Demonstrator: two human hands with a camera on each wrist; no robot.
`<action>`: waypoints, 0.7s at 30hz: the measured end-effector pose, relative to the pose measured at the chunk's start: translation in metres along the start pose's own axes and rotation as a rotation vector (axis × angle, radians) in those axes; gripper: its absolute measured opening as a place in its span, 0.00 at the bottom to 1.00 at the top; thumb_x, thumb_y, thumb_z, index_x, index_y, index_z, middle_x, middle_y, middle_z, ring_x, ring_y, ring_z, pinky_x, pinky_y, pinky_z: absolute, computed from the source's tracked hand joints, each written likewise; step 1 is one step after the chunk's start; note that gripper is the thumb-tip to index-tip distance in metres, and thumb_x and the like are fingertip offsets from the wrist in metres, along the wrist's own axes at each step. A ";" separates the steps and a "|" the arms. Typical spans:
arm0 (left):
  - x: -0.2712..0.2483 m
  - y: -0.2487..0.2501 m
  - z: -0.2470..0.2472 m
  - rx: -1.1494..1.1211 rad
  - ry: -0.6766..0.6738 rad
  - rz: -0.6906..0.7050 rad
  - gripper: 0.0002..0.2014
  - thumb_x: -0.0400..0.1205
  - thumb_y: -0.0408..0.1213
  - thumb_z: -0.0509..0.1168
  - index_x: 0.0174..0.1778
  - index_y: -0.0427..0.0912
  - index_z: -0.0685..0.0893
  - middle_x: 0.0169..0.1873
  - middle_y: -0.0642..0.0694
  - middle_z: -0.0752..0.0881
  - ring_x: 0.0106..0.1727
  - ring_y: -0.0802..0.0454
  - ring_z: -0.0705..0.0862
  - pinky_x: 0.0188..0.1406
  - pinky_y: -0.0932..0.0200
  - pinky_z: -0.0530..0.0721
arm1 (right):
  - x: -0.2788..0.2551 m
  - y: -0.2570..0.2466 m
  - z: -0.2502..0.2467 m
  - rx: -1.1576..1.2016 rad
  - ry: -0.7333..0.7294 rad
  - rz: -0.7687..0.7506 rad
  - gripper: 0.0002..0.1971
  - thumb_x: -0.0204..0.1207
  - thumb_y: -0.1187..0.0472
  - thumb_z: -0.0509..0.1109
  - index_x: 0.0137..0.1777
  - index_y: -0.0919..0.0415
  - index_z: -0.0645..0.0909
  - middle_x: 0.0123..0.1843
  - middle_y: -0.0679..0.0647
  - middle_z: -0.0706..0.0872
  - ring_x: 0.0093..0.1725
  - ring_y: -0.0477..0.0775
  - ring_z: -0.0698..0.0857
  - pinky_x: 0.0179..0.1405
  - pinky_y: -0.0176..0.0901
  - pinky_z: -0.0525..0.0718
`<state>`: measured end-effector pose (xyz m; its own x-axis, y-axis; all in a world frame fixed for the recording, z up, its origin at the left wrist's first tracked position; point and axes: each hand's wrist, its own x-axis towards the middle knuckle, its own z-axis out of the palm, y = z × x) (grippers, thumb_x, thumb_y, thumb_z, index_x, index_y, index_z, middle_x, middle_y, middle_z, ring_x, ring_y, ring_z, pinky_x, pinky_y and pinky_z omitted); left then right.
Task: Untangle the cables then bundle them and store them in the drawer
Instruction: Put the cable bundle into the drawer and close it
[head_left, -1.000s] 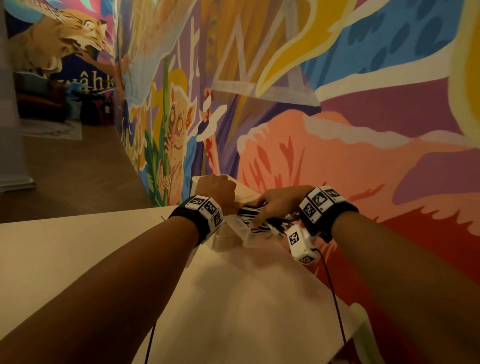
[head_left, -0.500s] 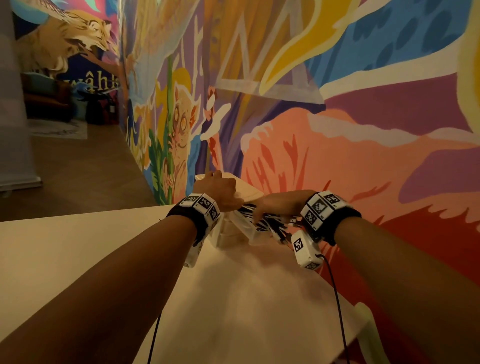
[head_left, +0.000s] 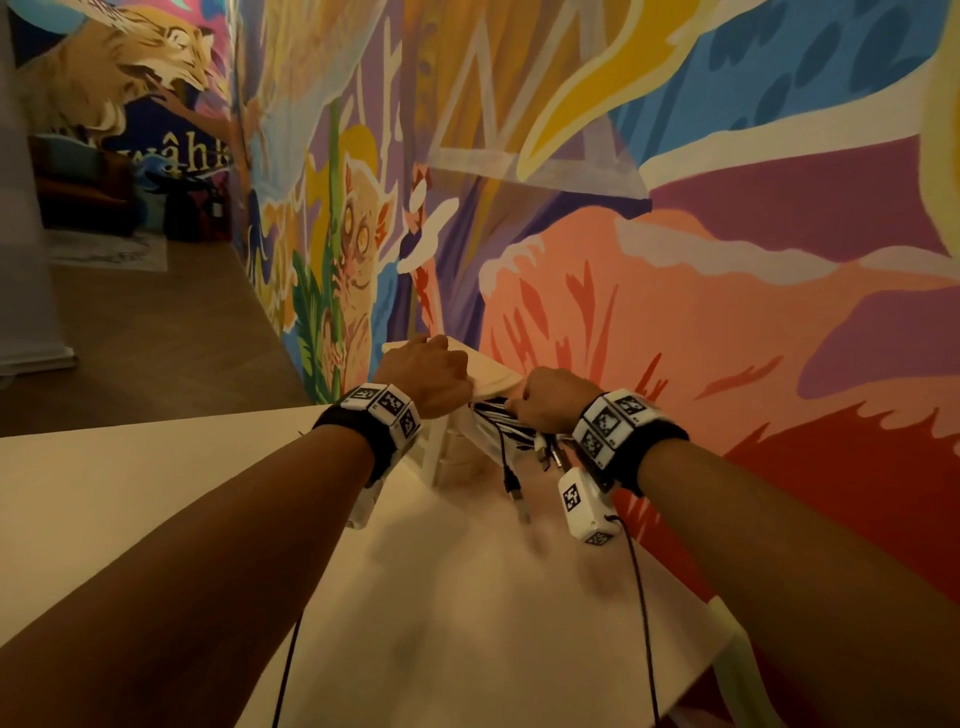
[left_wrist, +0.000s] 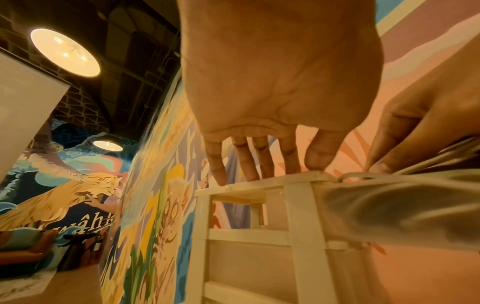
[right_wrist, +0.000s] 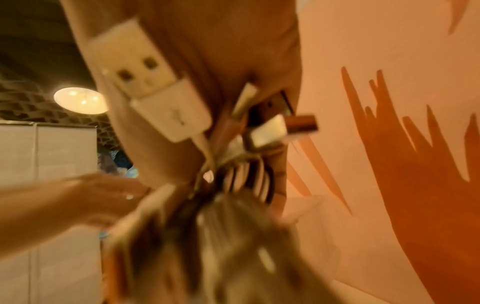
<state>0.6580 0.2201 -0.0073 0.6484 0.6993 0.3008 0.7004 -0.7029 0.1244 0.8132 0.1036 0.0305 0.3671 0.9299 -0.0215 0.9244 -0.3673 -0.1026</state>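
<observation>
- Left hand (head_left: 427, 375): rests palm down on the top panel of the small white drawer unit (head_left: 434, 457). In the left wrist view its fingertips (left_wrist: 315, 159) stand straight on the top edge of the unit's frame; the fingers are extended and grasp nothing.
- Right hand (head_left: 549, 399): fingers curled round the bundle of cables (head_left: 493, 413), just right of the left hand, at the unit's upper front.
- Bundle of cables: black and white strands, gathered in the right fist. The far end lies at the mouth of the open top drawer (left_wrist: 389, 205); how far it sits inside cannot be told, as the drawer is blurred in both wrist views.
- Loose ends: a black lead with a metal plug (head_left: 519, 501) hangs below the right hand, over the table (head_left: 156, 499).
- Right wrist view: a white USB-A plug (right_wrist: 153, 82) lies against the palm, its moulded body bearing the USB trident symbol. A second white plug with a copper-toned metal tip (right_wrist: 283, 128) lies just right of it.
- Drawer unit: stands on the far right part of the table, close to the painted mural wall (head_left: 675, 312).
- Writing: pale lettering on the far left wall (head_left: 182, 156) reads in part "wâh"; the rest is cut off.
- Wristbands (head_left: 387, 410) on both wrists carry black-and-white square marker codes; no readable text.
</observation>
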 end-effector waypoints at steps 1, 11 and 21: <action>0.000 -0.006 0.000 -0.004 -0.034 0.010 0.31 0.83 0.63 0.48 0.71 0.54 0.85 0.73 0.46 0.82 0.74 0.39 0.76 0.71 0.35 0.81 | 0.000 0.002 -0.004 0.032 -0.047 -0.014 0.18 0.91 0.45 0.65 0.45 0.57 0.84 0.39 0.54 0.84 0.39 0.55 0.83 0.34 0.44 0.76; -0.005 -0.020 -0.005 -0.059 -0.099 0.058 0.28 0.85 0.67 0.65 0.79 0.61 0.82 0.79 0.46 0.75 0.82 0.37 0.70 0.78 0.31 0.76 | -0.014 -0.014 0.002 -0.026 -0.170 -0.126 0.60 0.56 0.06 0.64 0.87 0.36 0.70 0.79 0.47 0.84 0.70 0.57 0.84 0.65 0.51 0.80; -0.011 -0.018 -0.005 0.062 -0.121 0.103 0.47 0.69 0.68 0.81 0.83 0.59 0.75 0.79 0.46 0.74 0.81 0.40 0.70 0.73 0.34 0.81 | -0.015 -0.024 0.015 -0.144 -0.040 -0.056 0.48 0.55 0.08 0.69 0.61 0.46 0.80 0.48 0.44 0.85 0.46 0.49 0.85 0.41 0.43 0.79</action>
<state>0.6372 0.2244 -0.0077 0.7464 0.6371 0.1924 0.6428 -0.7650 0.0396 0.7843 0.0985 0.0181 0.3127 0.9480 -0.0600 0.9497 -0.3108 0.0386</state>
